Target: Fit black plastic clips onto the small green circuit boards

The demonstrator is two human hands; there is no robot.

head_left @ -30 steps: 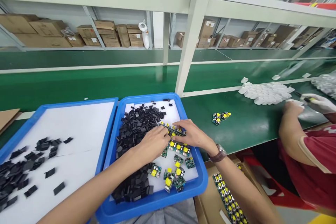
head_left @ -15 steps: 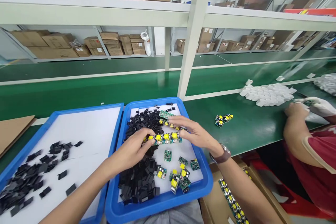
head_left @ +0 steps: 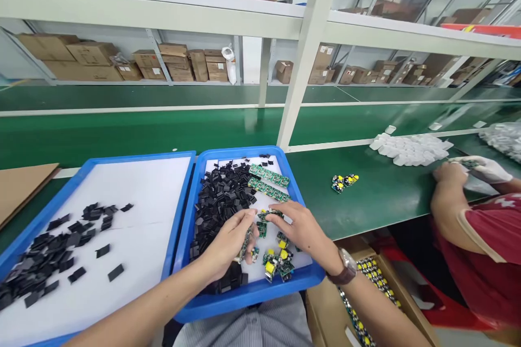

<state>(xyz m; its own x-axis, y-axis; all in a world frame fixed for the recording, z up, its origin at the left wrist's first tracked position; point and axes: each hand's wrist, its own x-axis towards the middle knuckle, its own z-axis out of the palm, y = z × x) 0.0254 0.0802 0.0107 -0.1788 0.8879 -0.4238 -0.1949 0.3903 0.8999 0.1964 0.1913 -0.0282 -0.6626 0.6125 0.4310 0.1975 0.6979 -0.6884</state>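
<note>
Head view, near to far: an open brown cardboard box by the right forearm holds strips with yellow components. Two blue plastic trays lie side by side. In the right-hand tray, a cluster of loose green boards with yellow blocks sits nearest. Above the tray, the left hand has a closed grip on one green circuit-board piece, its long axis pointing away from the body, tipped slightly right. The right hand's grip is half curled at one small green board; fingers cover it, so I cannot tell whether it is clasped. Past them, two parallel green strips slant down rightward beside uncounted black flat pieces. A pale upright post stands beyond, blocking part of the shelves.
</note>
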